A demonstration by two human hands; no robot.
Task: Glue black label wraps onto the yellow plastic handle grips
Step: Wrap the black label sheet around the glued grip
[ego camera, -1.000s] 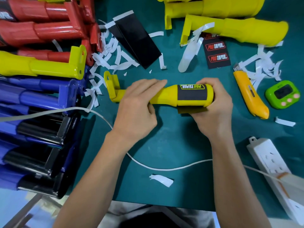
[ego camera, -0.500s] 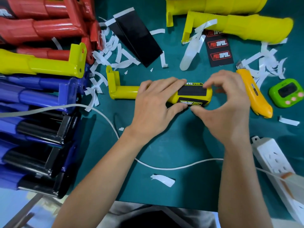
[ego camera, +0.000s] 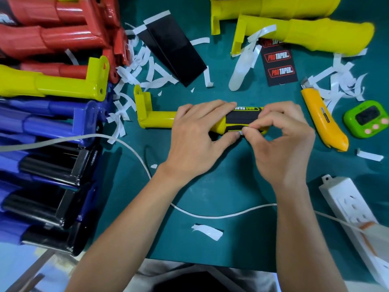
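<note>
A yellow handle grip [ego camera: 156, 120] lies across the middle of the green mat, its bracket end to the left. A black label wrap [ego camera: 240, 118] with lettering runs round its right part. My left hand [ego camera: 195, 140] lies over the grip's middle, fingers stretched along the top and thumb under the label's lower edge. My right hand [ego camera: 282, 140] is curled at the grip's right end, thumb and forefinger pinching a small white bit at the label's lower edge. Spare black labels with red lettering [ego camera: 279, 64] lie behind.
Red, yellow, blue and black grips [ego camera: 52, 87] are stacked at the left, more yellow grips [ego camera: 305, 34] at the back right. Black sheets [ego camera: 174, 49], white backing strips, an orange utility knife [ego camera: 322, 121], a green timer [ego camera: 367, 119], a power strip [ego camera: 353, 209] and a white cable [ego camera: 210, 214] lie around.
The grip was rolled so the label's lettering moved from top to the near side. My right hand left its end hold and now pinches at the label's lower edge.
</note>
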